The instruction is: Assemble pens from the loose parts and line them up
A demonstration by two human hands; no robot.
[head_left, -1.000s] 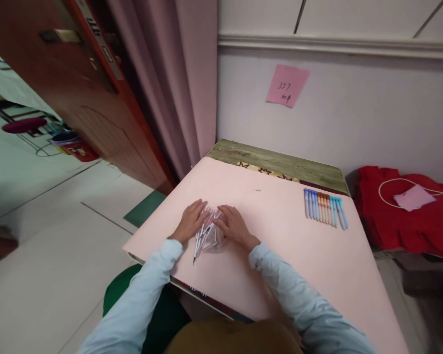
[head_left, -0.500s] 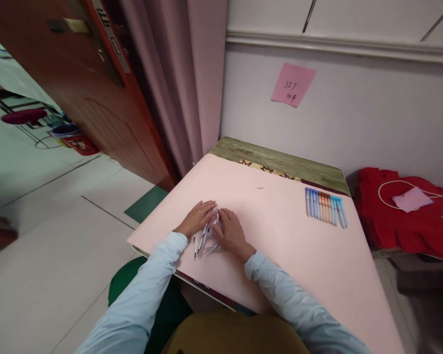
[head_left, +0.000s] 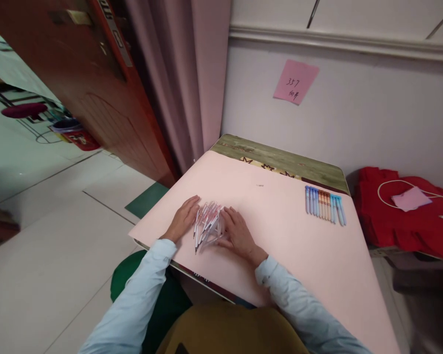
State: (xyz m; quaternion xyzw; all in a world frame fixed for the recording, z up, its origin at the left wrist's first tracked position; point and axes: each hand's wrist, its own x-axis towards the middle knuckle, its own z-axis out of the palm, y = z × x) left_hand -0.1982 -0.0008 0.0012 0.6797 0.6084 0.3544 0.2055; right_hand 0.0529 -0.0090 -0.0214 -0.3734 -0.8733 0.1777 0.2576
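A loose pile of thin white pen refills (head_left: 208,223) with dark tips lies on the pink table top, between my hands. My left hand (head_left: 183,219) rests along the pile's left side, its fingers stretched out. On the other side, my right hand (head_left: 239,233) is at the pile's right edge, fingers extended and thumb apart, touching some of the refills. Neither hand is gripping any of them. Farther right on the table, a neat row of pens (head_left: 325,205) in blue, orange-brown and light blue lies side by side.
The pink-covered table (head_left: 280,246) meets a wall bearing a pink note (head_left: 296,82). A red cloth (head_left: 398,221) with a white cable and pink paper sits to the right. To the left are a curtain (head_left: 206,73), a brown door (head_left: 107,98) and a green stool (head_left: 127,275).
My hands have moved apart, the left one leftward and the right one slightly rightward. More of the refill pile shows between them. The row of pens has not moved.
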